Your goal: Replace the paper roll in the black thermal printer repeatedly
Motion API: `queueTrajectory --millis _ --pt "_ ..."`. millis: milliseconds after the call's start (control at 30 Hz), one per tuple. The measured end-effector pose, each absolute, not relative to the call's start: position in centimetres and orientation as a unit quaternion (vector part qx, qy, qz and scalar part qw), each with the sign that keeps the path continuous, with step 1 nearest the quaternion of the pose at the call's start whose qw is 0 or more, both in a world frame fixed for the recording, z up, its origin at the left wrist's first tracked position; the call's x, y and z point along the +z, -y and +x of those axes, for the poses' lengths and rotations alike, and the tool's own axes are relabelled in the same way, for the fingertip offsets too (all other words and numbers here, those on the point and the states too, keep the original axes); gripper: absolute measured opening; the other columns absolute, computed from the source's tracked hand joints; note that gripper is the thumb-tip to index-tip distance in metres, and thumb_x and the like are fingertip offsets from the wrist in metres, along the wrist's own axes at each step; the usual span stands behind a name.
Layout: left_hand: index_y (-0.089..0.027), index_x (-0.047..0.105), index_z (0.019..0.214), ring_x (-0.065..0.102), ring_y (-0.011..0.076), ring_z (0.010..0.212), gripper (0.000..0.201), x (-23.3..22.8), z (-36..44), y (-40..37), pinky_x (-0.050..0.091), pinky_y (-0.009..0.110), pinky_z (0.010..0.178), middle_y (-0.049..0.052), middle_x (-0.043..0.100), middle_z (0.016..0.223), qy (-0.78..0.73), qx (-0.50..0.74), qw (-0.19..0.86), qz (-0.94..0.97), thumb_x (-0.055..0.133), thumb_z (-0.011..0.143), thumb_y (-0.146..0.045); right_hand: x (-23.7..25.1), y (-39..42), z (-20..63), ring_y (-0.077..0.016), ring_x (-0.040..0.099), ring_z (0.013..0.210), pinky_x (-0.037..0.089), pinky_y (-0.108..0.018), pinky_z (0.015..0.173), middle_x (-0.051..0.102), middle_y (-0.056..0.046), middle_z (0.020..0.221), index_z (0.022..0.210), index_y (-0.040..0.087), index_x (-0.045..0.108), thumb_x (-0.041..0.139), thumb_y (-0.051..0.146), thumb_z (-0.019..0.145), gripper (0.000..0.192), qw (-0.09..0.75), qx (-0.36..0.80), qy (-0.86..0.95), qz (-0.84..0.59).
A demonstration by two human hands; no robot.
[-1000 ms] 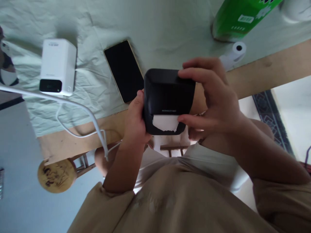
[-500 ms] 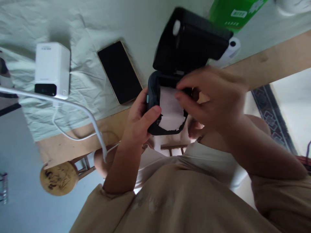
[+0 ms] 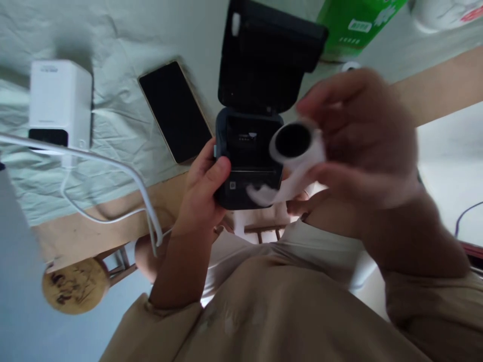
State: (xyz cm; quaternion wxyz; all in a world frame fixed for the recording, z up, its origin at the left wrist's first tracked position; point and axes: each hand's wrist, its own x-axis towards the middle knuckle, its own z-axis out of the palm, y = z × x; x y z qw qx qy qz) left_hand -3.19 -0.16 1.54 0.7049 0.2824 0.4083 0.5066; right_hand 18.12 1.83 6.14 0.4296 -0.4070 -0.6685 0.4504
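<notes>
Evidently the paper-swap step: left hand (image 3: 202, 188) grips the black label printer (image 3: 249, 171), lid open, above the worktop (image 3: 113, 201) edge. Right hand (image 3: 362, 136) pinches the paper roll (image 3: 296, 146) just beside the bay; next, careful seating.

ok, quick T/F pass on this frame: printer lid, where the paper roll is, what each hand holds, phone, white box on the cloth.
1. The black printer has its lid shut. False: the lid stands open, raised behind the body.
2. The paper roll is in the right hand, outside the printer. True; a torn tail hangs from it.
3. The left hand holds the printer body from the side. True.
4. The phone is lit and in the left hand. False: its screen is dark and it lies on the green cloth.
5. The white box lies on the cloth, a white cable beside it. True.
</notes>
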Motion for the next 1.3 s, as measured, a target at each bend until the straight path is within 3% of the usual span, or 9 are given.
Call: queueTrajectory --millis 200,300,400,567,733,833,1067,1200,1300 --pt "-0.024 0.077 0.102 0.077 0.0173 0.100 0.030 0.3 -3.6 0.0 0.065 0.026 0.089 0.001 0.078 0.098 -0.454 0.541 0.651 0.278 0.072 0.093 -0.052 1.2 -4.5 20.0 -0.0120 0.054 0.055 0.040 -0.026 0.043 0.063 0.001 0.079 0.106 0.026 0.063 0.071 0.040 0.078 0.032 0.533 0.414 0.548 -0.495" --pt "-0.025 0.077 0.100 0.077 0.0178 0.109 0.024 0.0 -3.8 0.0 0.064 0.024 0.094 0.000 0.078 0.094 -0.461 0.544 0.641 0.284 0.075 0.092 -0.048 0.4 -4.7 20.5 -0.0171 0.067 0.080 0.060 -0.036 0.080 0.069 -0.003 0.093 0.106 0.027 0.064 0.074 0.038 0.086 0.025 0.472 0.249 0.666 -0.521" --pt "-0.025 0.077 0.101 0.077 0.0167 0.107 0.021 -0.1 -3.8 0.1 0.064 0.023 0.093 0.000 0.078 0.093 -0.449 0.547 0.646 0.286 0.076 0.092 -0.045 0.6 -4.8 20.6 -0.0240 0.068 0.110 0.057 -0.045 0.105 0.073 -0.007 0.114 0.112 0.027 0.063 0.072 0.042 0.090 0.028 0.399 0.131 0.732 -0.536" --pt "-0.025 0.080 0.101 0.077 0.0128 0.098 0.019 0.1 -3.5 0.1 0.064 0.022 0.089 -0.002 0.078 0.097 -0.427 0.565 0.653 0.267 0.074 0.095 -0.042 0.4 -4.8 20.3 -0.0275 0.071 0.106 0.061 -0.047 0.094 0.074 -0.008 0.117 0.124 0.025 0.060 0.083 0.031 0.076 0.053 0.326 0.145 0.722 -0.593" --pt "-0.024 0.080 0.100 0.077 0.0145 0.096 0.020 0.1 -3.5 0.1 0.065 0.023 0.084 0.000 0.079 0.104 -0.419 0.562 0.660 0.270 0.074 0.094 -0.042 2.0 -3.9 21.5 -0.0267 0.069 0.121 0.057 -0.043 0.096 0.069 -0.004 0.128 0.133 0.033 0.063 0.071 0.029 0.090 0.043 0.470 0.039 0.718 -0.511" --pt "-0.026 0.081 0.101 0.077 0.0149 0.098 0.018 -0.1 -3.7 0.1 0.065 0.023 0.087 -0.001 0.079 0.106 -0.426 0.561 0.660 0.262 0.075 0.093 -0.041 1.8 -5.1 23.5 -0.0325 0.062 0.130 0.055 -0.048 0.104 0.065 -0.010 0.134 0.134 0.025 0.065 0.073 0.025 0.084 0.050 0.436 -0.043 0.718 -0.541" --pt "-0.025 0.082 0.101 0.079 0.0155 0.098 0.019 0.4 -3.3 -0.1 0.066 0.024 0.088 0.000 0.080 0.102 -0.404 0.563 0.670 0.265 0.077 0.092 -0.041 -0.2 -7.4 24.3 -0.0256 0.064 0.113 0.054 -0.046 0.103 0.067 -0.010 0.121 0.125 0.019 0.064 0.067 0.012 0.079 0.047 0.333 0.027 0.691 -0.642" --pt "-0.021 0.083 0.105 0.079 0.0120 0.089 0.022 0.8 -3.0 -0.2 0.067 0.021 0.084 0.000 0.081 0.098 -0.343 0.571 0.700 0.257 0.076 0.093 -0.038 0.0 -8.0 24.4 -0.0115 0.062 0.087 0.053 -0.032 0.077 0.064 0.000 0.132 0.132 0.025 0.049 0.057 0.008 0.063 0.072 0.519 0.146 0.601 -0.590" --pt "-0.023 0.083 0.104 0.079 0.0128 0.087 0.021 0.7 -3.0 -0.3 0.067 0.021 0.081 0.000 0.082 0.099 -0.355 0.569 0.696 0.255 0.078 0.091 -0.039 0.7 -8.3 25.8 -0.0164 0.064 0.084 0.044 -0.027 0.053 0.063 -0.002 0.109 0.108 0.028 0.055 0.056 0.022 0.066 0.042 0.580 0.363 0.456 -0.570"
